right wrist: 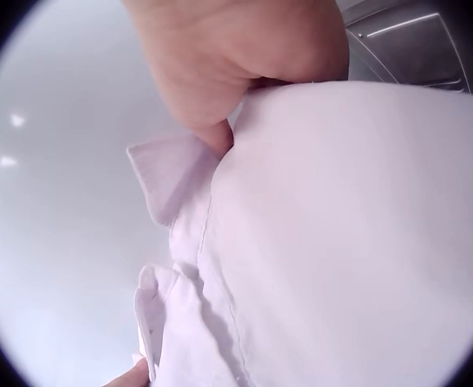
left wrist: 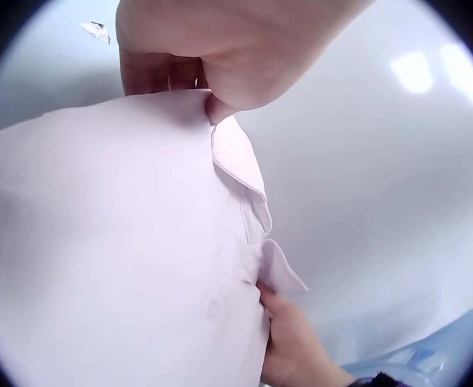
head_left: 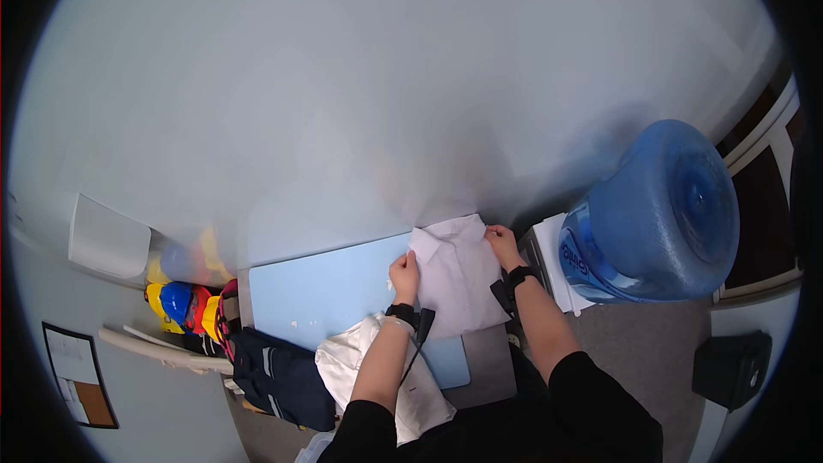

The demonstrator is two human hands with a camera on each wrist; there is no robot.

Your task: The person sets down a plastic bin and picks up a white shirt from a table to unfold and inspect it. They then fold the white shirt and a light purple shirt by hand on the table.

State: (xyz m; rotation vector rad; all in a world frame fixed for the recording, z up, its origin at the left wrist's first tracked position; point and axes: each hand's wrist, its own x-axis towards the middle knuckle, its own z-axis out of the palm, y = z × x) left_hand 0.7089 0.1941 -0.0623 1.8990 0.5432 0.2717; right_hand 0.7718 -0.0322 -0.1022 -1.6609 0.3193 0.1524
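Over the blue board (head_left: 321,283), a pale shirt (head_left: 459,283) is pinched near its collar (head_left: 424,244) by the left hand (head_left: 405,277) and the right hand (head_left: 503,247). It is judged light, soft and easily creased, best held at both shoulders; white cloth (head_left: 350,350) is bunched nearby.

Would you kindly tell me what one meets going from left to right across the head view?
Framed board, blue helmet, dark navy garment, left hand, pale collared shirt, right hand, large blue water bottle.
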